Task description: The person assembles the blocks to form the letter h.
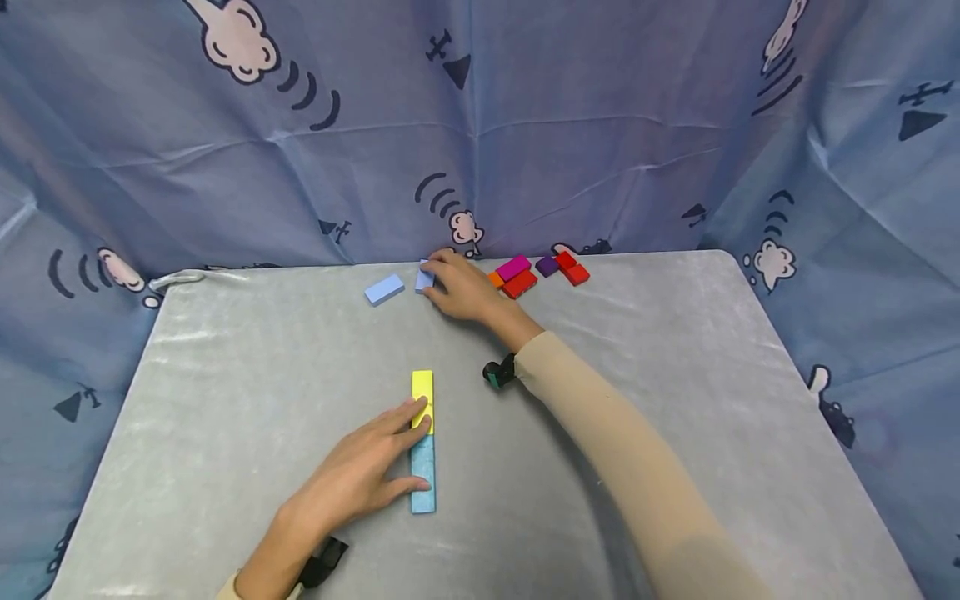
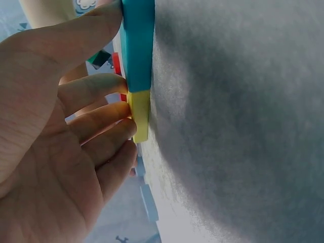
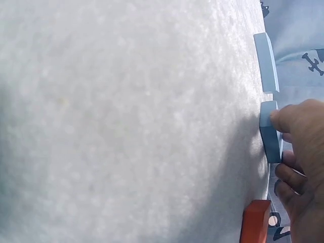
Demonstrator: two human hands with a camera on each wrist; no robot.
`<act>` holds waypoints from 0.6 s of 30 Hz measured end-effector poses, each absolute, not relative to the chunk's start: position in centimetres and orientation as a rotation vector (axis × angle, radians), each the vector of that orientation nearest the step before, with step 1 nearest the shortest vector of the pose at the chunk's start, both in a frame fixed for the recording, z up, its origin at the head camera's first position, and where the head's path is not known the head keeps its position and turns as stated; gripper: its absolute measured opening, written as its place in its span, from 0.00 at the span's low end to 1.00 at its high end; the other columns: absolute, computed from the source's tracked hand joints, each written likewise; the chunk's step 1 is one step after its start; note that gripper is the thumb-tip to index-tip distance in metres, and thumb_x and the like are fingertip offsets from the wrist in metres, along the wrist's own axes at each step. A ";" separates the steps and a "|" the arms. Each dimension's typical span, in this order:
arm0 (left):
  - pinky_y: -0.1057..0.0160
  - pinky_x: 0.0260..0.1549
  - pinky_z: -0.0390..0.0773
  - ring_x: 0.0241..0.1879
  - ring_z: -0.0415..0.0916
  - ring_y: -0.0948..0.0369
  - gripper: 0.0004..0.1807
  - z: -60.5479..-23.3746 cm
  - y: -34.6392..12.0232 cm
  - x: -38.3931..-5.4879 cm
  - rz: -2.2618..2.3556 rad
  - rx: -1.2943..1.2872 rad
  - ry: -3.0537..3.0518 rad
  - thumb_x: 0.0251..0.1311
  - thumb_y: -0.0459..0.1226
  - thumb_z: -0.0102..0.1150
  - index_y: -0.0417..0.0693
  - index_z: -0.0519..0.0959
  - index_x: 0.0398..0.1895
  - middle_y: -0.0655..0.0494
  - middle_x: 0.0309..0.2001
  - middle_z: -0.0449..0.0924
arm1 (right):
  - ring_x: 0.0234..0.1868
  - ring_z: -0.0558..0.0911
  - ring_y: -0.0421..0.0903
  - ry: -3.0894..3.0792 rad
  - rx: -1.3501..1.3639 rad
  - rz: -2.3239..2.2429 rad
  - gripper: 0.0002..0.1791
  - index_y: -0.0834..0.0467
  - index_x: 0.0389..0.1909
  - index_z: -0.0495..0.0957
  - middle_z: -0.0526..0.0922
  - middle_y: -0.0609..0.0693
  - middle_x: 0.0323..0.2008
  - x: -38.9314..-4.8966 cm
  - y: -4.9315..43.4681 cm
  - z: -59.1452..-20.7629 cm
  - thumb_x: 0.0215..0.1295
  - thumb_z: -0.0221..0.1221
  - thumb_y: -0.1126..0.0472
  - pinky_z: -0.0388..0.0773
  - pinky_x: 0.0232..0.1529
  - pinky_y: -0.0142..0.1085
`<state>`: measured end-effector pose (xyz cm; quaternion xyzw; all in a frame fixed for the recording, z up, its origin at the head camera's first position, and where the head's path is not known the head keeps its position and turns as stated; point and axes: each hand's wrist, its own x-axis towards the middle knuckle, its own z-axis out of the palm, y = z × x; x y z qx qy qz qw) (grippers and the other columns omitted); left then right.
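Observation:
A yellow block (image 1: pixel 422 382) and a teal-blue block (image 1: pixel 423 502) lie end to end in a straight line on the table. My left hand (image 1: pixel 356 475) rests on this row from the left, fingertips on the yellow block and thumb on the teal-blue one. At the table's back edge my right hand (image 1: pixel 463 287) pinches a light blue block (image 1: pixel 423 279) between thumb and fingers. The right wrist view shows that light blue block (image 3: pixel 272 144) with the thumb on its near face. Just left of it lies a second light blue block (image 1: pixel 384 290).
Right of my right hand, along the back edge, lie an orange block (image 1: pixel 495 279), a magenta block (image 1: pixel 513 267), a red block (image 1: pixel 520 285), a purple block (image 1: pixel 547 266) and more red pieces (image 1: pixel 576 273). A patterned blue curtain (image 1: pixel 600 125) hangs behind the grey table (image 1: pixel 262 375).

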<state>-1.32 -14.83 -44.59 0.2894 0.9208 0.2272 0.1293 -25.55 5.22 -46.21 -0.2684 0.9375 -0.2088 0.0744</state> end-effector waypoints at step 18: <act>0.45 0.74 0.73 0.81 0.63 0.47 0.44 -44.6 -15.0 -1.4 0.674 0.846 2.675 0.58 0.52 0.77 0.41 0.74 0.74 0.46 0.83 0.61 | 0.69 0.78 0.55 2.830 -0.901 -0.622 0.26 0.59 0.67 0.80 0.80 0.57 0.67 -24.4 5.0 -46.0 0.74 0.64 0.51 0.75 0.75 0.48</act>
